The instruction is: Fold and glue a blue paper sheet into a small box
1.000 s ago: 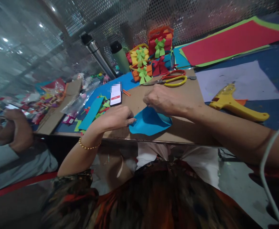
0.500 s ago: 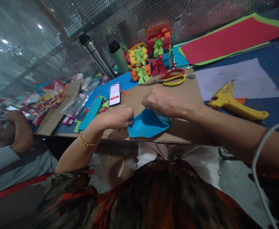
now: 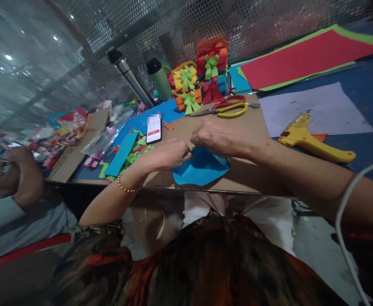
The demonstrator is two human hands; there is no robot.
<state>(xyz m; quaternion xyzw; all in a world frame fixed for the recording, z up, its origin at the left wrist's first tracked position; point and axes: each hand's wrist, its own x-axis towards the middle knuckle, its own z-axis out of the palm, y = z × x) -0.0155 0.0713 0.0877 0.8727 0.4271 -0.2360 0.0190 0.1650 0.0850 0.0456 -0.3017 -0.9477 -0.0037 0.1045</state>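
Note:
A sheet of blue craft foam or paper [image 3: 202, 170], bent up along its far side, rests over the front of a brown cardboard sheet [image 3: 253, 127]. My right hand [image 3: 210, 136] is closed on its far edge, the fingertips tucked out of sight. At the sheet's upper left corner is my left hand [image 3: 173, 154], its curled fingers closed on the edge close to the right hand. Just beyond my hands lie red-handled scissors [image 3: 227, 101] and yellow-handled scissors [image 3: 232, 110].
A yellow glue gun [image 3: 310, 142] lies to the right by white paper [image 3: 339, 110]. Small decorated foam bags [image 3: 212, 63] and two flasks [image 3: 130, 76] stand behind. On the left are a phone [image 3: 154, 128], blue and green scraps [image 3: 122, 153] and a co-worker's arm [image 3: 27, 170].
My left hand has moved right and slightly up along the blue sheet, closer to my right hand. My right hand stays at the far edge.

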